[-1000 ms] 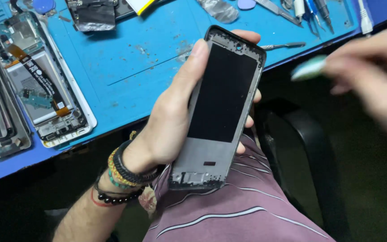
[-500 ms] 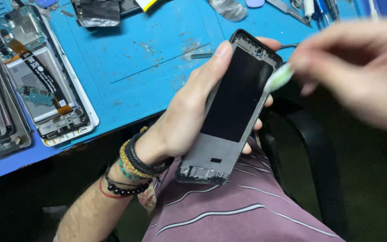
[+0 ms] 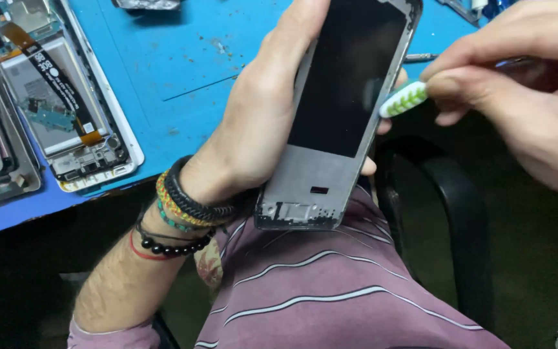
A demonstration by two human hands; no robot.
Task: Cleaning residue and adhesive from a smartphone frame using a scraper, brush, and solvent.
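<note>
- Here, in the head view, your left hand (image 3: 263, 123) is wrapped closed around the phone frame (image 3: 337, 116), thumb along its left edge and fingertips showing past its right edge.
- The phone frame sits just above centre, tilted so its top leans toward 1 o'clock; its dark panel fills the upper part, and the grey lower part carries a small slot and a broken-looking bottom edge.
- Your right hand (image 3: 518, 84), at 2 o'clock, pinches a toothbrush (image 3: 405, 99) with green and white bristles; the bristles touch the right edge of the frame. How much of the handle you hold is hidden by your fingers.
- Your left wrist wears several bracelets (image 3: 179, 210), braided, beaded and black.
- At 10 o'clock, an opened phone (image 3: 66, 103) lies on the blue work mat (image 3: 182, 58), its insides and a flex cable exposed; more phone parts lie beside it at 9 o'clock.
- At 5 o'clock, below the frame, is your striped maroon shirt (image 3: 330, 291), with a black chair arm (image 3: 453, 213) at 4 o'clock.
</note>
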